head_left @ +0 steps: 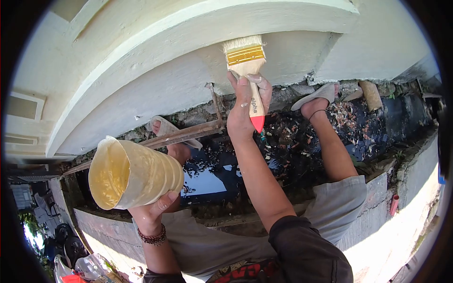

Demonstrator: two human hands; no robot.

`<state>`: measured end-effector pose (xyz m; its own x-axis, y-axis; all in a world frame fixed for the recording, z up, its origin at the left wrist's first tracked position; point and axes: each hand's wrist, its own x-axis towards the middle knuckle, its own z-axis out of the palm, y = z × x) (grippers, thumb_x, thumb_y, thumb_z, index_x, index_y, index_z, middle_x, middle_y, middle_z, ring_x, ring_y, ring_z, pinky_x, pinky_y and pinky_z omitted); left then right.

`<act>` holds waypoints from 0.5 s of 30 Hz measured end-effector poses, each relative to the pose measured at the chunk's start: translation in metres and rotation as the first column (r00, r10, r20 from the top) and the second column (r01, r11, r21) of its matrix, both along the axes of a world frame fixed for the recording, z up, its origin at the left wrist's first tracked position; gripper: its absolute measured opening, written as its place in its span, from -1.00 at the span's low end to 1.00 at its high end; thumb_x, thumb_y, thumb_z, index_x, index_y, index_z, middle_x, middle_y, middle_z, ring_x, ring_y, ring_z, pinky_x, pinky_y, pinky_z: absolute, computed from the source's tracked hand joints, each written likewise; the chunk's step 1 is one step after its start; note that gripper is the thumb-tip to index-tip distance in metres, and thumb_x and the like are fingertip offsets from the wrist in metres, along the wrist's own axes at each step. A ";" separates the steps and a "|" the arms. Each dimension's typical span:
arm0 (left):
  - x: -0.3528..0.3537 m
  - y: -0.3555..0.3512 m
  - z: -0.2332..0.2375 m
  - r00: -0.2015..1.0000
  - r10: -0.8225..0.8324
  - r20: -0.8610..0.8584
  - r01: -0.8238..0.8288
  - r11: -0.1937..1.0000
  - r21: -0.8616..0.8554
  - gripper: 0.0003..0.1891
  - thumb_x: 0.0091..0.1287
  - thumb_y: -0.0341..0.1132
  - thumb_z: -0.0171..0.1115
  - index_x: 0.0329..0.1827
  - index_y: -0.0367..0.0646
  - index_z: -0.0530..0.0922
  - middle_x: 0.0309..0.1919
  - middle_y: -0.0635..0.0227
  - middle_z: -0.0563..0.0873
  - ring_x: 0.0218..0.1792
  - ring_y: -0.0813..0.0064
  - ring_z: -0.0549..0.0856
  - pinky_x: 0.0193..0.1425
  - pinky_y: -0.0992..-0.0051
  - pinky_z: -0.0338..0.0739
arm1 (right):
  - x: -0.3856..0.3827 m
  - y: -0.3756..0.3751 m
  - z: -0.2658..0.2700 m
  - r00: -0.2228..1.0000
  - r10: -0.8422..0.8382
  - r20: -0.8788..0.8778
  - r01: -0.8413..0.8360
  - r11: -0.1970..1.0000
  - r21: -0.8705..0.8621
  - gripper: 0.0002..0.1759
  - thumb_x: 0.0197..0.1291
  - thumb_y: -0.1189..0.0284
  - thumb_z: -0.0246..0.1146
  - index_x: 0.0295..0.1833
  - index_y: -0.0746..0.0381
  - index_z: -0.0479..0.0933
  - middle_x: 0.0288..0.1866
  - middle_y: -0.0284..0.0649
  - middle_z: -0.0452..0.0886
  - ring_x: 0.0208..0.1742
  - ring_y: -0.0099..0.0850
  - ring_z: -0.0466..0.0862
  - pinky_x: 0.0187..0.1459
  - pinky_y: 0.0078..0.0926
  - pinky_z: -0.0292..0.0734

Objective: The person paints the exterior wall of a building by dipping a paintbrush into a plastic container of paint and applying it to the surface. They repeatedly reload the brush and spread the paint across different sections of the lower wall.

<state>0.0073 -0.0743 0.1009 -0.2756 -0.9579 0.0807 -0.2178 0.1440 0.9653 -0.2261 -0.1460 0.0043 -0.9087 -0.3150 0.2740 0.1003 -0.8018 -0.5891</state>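
Note:
A wide paintbrush (pixel 245 54) with a wooden, red-tipped handle is in my right hand (pixel 245 101), fingers wrapped round the handle. Its pale bristles touch the underside of the curved white ledge (pixel 198 34) on the wall. Lower on the left, my left hand (pixel 153 210) grips a cut-off, ribbed plastic container (pixel 153 174) from below. The container is tilted with its mouth toward the left, and yellowish-white residue coats its inside. Pale marks show on the fingers of both hands.
Below the wall runs a ditch of dark water (pixel 203 181) with floating leaves. My sandalled feet stand on its stony far edge. A rusty metal bar (pixel 181 136) crosses at the left. A low concrete wall (pixel 106 231) lies nearer; parked motorbikes (pixel 71 247) are at lower left.

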 end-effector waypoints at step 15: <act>-0.042 0.004 -0.009 1.000 -0.002 0.027 0.003 0.999 -0.035 -0.06 -0.16 -0.33 0.60 0.35 -0.38 0.31 0.16 0.07 0.57 0.16 0.18 0.60 0.32 0.24 0.45 | -0.078 0.028 0.018 0.978 -0.047 0.206 0.027 0.995 0.095 -0.79 0.35 0.56 0.14 0.06 0.32 0.37 -0.01 -0.08 0.50 -0.03 -0.29 0.64 0.08 -0.17 0.67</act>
<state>-0.0343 -0.0706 0.0919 -0.2806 -0.9539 0.1064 -0.2428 0.1778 0.9536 -0.3043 -0.1179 0.0227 -0.9542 -0.2951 0.0500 0.1993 -0.7510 -0.6295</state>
